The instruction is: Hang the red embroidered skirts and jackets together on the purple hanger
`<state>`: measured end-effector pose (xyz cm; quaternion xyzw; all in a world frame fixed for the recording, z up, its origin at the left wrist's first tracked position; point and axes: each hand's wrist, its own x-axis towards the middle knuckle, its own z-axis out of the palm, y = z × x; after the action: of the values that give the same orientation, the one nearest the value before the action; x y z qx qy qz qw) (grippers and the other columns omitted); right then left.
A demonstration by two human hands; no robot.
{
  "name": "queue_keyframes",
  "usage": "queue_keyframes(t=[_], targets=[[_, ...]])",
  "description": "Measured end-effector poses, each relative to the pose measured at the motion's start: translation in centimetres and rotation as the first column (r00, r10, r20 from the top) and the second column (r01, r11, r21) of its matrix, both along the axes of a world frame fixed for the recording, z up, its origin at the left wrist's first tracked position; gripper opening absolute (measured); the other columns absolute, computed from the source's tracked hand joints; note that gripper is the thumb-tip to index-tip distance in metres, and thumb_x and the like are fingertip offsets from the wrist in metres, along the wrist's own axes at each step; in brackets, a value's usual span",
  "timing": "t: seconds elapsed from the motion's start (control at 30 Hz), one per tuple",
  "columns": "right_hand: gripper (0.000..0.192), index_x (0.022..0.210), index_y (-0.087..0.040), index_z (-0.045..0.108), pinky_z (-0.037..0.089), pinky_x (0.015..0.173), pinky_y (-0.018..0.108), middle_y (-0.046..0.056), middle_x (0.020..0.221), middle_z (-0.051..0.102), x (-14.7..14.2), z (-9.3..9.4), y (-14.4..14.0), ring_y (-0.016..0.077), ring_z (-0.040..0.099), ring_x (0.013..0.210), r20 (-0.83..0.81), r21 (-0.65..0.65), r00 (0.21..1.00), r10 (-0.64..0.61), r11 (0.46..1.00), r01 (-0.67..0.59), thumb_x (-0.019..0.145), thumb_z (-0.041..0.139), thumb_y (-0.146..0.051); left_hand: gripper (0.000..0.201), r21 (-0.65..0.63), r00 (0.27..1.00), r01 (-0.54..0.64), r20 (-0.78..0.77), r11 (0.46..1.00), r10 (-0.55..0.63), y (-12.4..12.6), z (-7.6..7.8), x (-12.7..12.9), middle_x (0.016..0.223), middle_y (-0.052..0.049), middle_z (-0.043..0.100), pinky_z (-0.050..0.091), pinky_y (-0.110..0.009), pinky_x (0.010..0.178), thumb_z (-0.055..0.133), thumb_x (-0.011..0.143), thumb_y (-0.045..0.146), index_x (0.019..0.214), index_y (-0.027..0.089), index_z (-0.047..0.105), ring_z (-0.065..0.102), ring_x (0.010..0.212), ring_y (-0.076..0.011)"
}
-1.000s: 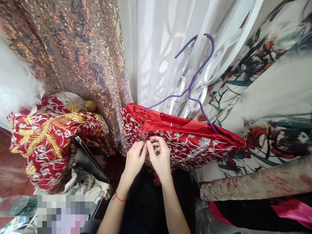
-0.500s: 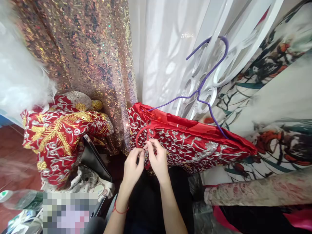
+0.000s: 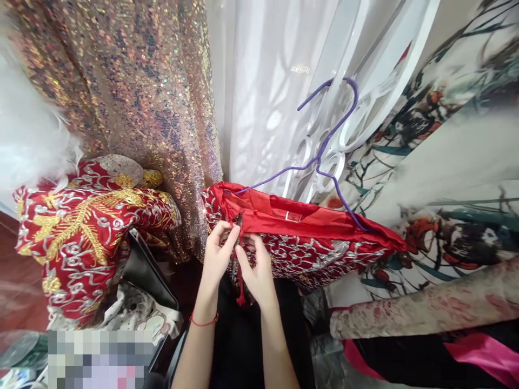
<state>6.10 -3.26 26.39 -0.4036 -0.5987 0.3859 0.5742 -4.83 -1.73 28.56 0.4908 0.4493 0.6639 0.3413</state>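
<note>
On a purple wire hanger [image 3: 324,156], embroidered red garment [image 3: 308,237] (satin-lined), both hands [image 3: 239,259] pinching its thin cord [image 3: 240,270].

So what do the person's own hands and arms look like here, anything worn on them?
Both forearms are bare, with no sleeves in view. The left hand has a thin red string bracelet around its wrist. The right hand shows no bracelet, watch or glove, and no rings can be made out on either hand.
</note>
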Motion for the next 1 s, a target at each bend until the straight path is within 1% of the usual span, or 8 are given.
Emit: queue_keyframes(t=[0.13,0.27,0.4,0.53,0.63,0.73,0.87,1.0], targets=[[0.03,0.101,-0.018,0.069,0.05,0.101,0.04,0.01,0.107,0.075,-1.5,0.9,1.3,0.0242,0.068,0.106,-0.274,-0.096,0.96,0.057,0.992,-0.086,0.085,0.068,-0.043,0.029,-0.024,0.998,-0.057,0.003,0.998,0.057,-1.7,-1.0,0.4,0.07,0.004,0.052,0.042,-0.02,0.063,0.066,0.087,0.043,0.076,0.019,0.054,0.048,0.063,-0.0096],[0.023,0.087,-0.019,0.072,0.053,0.094,0.037,0.004,0.091,0.076,-2.0,1.1,0.9,0.0213,0.07,0.093,-0.561,-0.21,0.826,0.045,0.958,-0.195,0.074,0.076,-0.037,0.028,-0.044,0.978,-0.207,-0.009,0.977,0.207,-2.5,-1.5,1.1,0.07,0.003,0.055,0.044,-0.021,0.066,0.066,0.087,0.042,0.075,0.019,0.055,0.052,0.066,-0.0107],[0.02,0.064,-0.02,0.065,0.049,0.097,0.036,0.005,0.096,0.074,0.0,0.1,-0.1,0.023,0.066,0.102,-0.61,-0.221,0.788,0.076,0.94,-0.261,0.072,0.074,-0.036,0.023,-0.039,0.926,-0.377,0.014,0.926,0.377,-2.3,-2.6,0.4,0.077,0.002,0.061,0.047,-0.022,0.072,0.064,0.089,0.041,0.084,0.019,0.059,0.059,0.072,-0.0122],[0.031,0.054,-0.019,0.057,0.045,0.099,0.037,0.009,0.114,0.071,3.4,-1.7,-0.7,0.0271,0.06,0.118,-0.575,-0.248,0.817,-0.054,0.962,-0.111,0.073,0.073,-0.038,0.024,-0.083,0.95,-0.291,0.089,0.953,0.298,-2.0,-4.1,-1.3,0.08,0.0,0.066,0.049,-0.024,0.08,0.065,0.09,0.043,0.086,0.02,0.06,0.063,0.077,-0.0134],[0.029,0.057,-0.018,0.059,0.048,0.092,0.034,0.008,0.111,0.071,5.3,-3.0,-1.1,0.0241,0.063,0.109,-0.553,-0.279,0.805,-0.214,0.958,0.063,0.071,0.076,-0.037,0.026,-0.124,0.98,-0.165,0.092,0.979,0.176,-2.4,-5.0,-1.6,0.077,0.001,0.064,0.049,-0.023,0.078,0.067,0.089,0.046,0.088,0.02,0.062,0.061,0.074,-0.0126],[0.036,0.057,-0.019,0.055,0.048,0.067,0.028,0.003,0.074,0.067,6.2,-4.1,-1.5,0.0148,0.062,0.07,-0.541,-0.277,0.786,-0.299,0.946,0.169,0.073,0.075,-0.043,0.028,-0.159,0.978,-0.17,0.09,0.973,0.186,-2.9,-5.7,-1.1,0.078,0.001,0.062,0.047,-0.021,0.074,0.068,0.088,0.048,0.09,0.02,0.064,0.057,0.072,-0.0112],[0.052,0.05,-0.021,0.043,0.029,0.042,0.023,-0.008,0.042,0.036,6.3,-4.7,-1.8,0.0065,0.031,0.038,-0.47,-0.322,0.814,-0.34,0.925,0.201,0.081,0.07,-0.053,0.029,-0.193,0.985,-0.164,0.015,0.967,0.17,-2.8,-6.1,-0.6,0.069,0.004,0.055,0.04,-0.02,0.066,0.073,0.084,0.047,0.089,0.018,0.068,0.048,0.064,-0.0092],[0.048,0.054,-0.019,0.054,0.044,0.055,0.027,-0.002,0.053,0.052,6.7,-3.8,-2.0,0.0125,0.053,0.054,-0.463,-0.248,0.822,-0.332,0.939,0.239,0.079,0.07,-0.056,0.032,-0.158,0.945,-0.308,0.066,0.938,0.322,-2.4,-6.3,-1.2,0.07,0.003,0.057,0.042,-0.021,0.07,0.074,0.082,0.048,0.09,0.018,0.069,0.051,0.067,-0.0098]])
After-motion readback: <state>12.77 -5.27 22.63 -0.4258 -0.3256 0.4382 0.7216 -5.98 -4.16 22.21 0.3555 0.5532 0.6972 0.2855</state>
